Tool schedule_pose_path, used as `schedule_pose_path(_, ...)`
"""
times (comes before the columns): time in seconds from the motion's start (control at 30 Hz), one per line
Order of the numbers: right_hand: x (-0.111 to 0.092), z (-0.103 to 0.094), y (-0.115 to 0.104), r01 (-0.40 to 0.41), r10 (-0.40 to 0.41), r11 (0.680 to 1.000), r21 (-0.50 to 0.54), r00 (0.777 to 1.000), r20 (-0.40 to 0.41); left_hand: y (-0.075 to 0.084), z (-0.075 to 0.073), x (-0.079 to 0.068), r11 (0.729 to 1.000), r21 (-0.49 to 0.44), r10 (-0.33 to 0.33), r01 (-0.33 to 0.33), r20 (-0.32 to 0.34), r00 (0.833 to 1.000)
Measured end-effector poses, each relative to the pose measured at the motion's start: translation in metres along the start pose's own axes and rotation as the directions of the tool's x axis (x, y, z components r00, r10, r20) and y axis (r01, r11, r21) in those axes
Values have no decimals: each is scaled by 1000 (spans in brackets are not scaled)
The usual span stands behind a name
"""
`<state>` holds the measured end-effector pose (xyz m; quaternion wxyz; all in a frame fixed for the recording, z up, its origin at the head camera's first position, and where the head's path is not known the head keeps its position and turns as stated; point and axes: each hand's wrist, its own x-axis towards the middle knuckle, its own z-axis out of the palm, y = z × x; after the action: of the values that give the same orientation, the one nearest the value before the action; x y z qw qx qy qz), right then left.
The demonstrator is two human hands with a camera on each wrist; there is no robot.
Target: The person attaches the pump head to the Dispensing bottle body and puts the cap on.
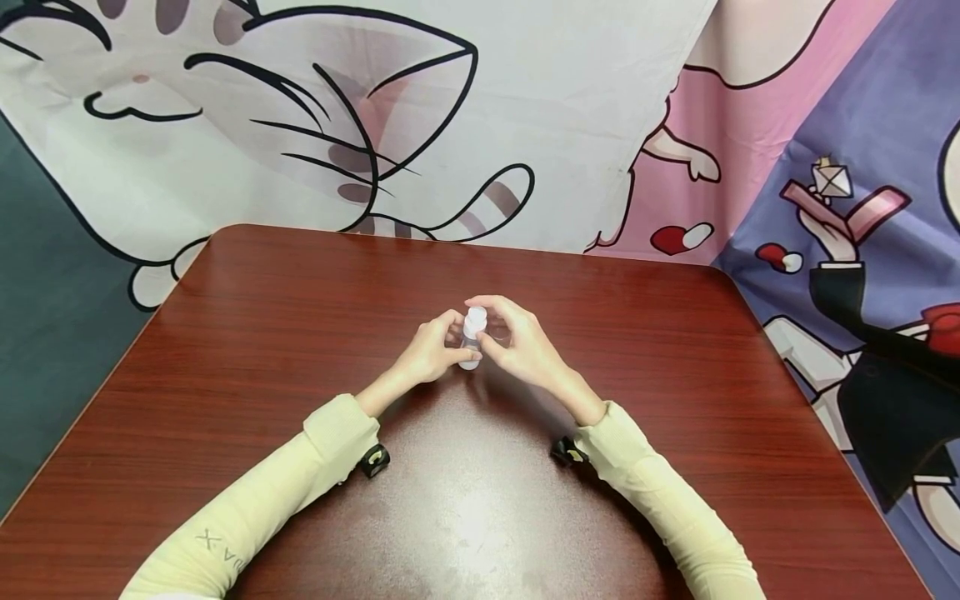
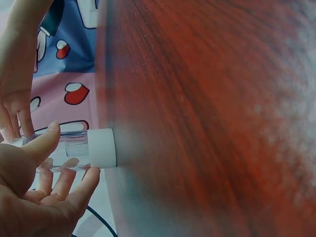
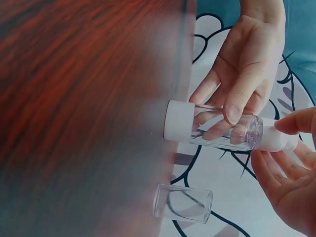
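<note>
A small clear bottle with a white base and a white top stands upright on the table. My left hand grips its clear body, thumb on the near side and fingers behind. At the white top, my right hand pinches with thumb and fingers, as the right wrist view shows. Beside the bottle, a clear cap stands on the table. In the left wrist view my left thumb lies across the bottle and hides part of it.
A reddish-brown wooden table with rounded far corners lies under both hands. Behind it hangs a cloth printed with cartoon figures. Dark devices are strapped at both wrists, below the pale yellow sleeves.
</note>
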<state>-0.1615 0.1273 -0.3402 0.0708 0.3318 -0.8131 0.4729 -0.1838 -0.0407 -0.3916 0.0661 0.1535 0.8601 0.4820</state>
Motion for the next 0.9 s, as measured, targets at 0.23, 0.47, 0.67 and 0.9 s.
schedule_pose_path(0.23, 1, 0, -1, -43, 43, 998, -46, 999, -10, -1, 0, 0, 1000, -7, 2, -2, 2, 1000)
schedule_pose_path(0.47, 4, 3, 17, -79, 77, 995, -60, 996, -35, 0, 0, 1, 1000, -2, -1, 1, 5, 1000)
schedule_pose_path(0.67, 7, 6, 41, -92, 90, 992, -86, 996, -27, 1, -1, 0, 1000, -11, -2, 2, 16, 1000)
schedule_pose_path(0.9, 8, 7, 41, -92, 91, 978, -187, 996, -14, 1, -2, 1, 1000, 15, 8, -8, 9, 1000)
